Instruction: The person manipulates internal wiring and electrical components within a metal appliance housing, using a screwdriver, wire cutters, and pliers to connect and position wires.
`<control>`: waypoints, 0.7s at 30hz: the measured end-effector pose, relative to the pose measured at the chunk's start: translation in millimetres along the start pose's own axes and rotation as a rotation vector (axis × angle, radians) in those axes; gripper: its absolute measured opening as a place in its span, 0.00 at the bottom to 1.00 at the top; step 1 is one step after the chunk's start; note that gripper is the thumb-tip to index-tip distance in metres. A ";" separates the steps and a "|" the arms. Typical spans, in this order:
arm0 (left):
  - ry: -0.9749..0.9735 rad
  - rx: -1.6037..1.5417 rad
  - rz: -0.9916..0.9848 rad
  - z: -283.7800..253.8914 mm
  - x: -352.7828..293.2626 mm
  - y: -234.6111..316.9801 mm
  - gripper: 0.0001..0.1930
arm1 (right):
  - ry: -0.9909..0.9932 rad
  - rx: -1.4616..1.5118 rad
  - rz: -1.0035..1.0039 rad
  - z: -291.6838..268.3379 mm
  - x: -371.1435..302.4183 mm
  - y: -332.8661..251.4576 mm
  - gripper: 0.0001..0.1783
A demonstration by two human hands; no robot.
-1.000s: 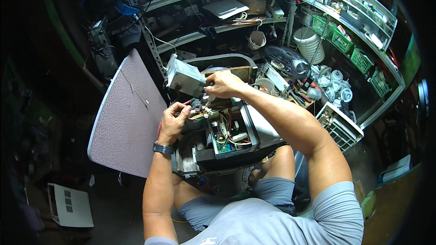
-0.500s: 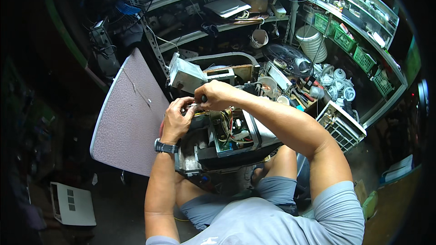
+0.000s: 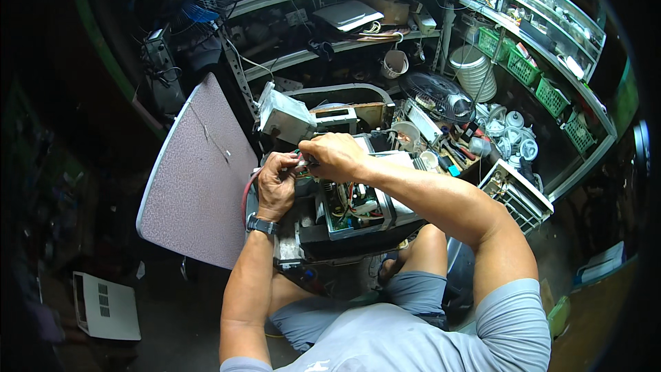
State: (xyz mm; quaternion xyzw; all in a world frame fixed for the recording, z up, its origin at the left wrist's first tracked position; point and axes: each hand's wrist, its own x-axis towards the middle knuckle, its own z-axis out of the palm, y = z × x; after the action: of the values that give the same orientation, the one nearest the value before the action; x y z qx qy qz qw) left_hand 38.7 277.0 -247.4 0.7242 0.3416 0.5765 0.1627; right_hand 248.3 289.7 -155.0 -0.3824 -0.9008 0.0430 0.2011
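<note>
My left hand (image 3: pixel 277 186), wearing a black wristwatch (image 3: pixel 261 224), pinches a small whitish piece (image 3: pixel 301 164) that looks like a wire connector. Close against it, my right hand (image 3: pixel 336 157) is closed round something dark, perhaps a tool handle, mostly covered by the fingers. Both hands meet above the left part of an opened appliance (image 3: pixel 344 242) in front of my knees. Inside its metal frame sit a circuit board (image 3: pixel 337 196) and several coloured wires (image 3: pixel 358 218). A red hose or cable (image 3: pixel 246 200) curves beside my left wrist.
A pinkish speckled panel (image 3: pixel 196 186) leans at the left. Behind the appliance stands a grey metal box (image 3: pixel 286 116). Pliers and other hand tools (image 3: pixel 454 151) lie to the right, near a black fan (image 3: pixel 437 93) and a white grille unit (image 3: pixel 516 189). Green baskets (image 3: pixel 551 96) line the right shelf.
My right hand has turned and come slightly lower and nearer. My left hand has shifted a little right, its fingers closer together. More of the red hose shows beside my left wrist.
</note>
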 end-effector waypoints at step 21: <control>-0.462 0.693 0.297 1.1 82.0 52.6 0.31 | -0.241 -0.013 -0.168 -31.9 -69.3 12.8 0.20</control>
State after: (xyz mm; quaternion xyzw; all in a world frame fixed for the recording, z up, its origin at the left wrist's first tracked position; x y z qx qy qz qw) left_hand 64.2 295.7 -155.3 0.8872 0.3615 0.2680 -0.1021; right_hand 312.9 247.4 -151.6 -0.2990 -0.9475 0.0659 0.0920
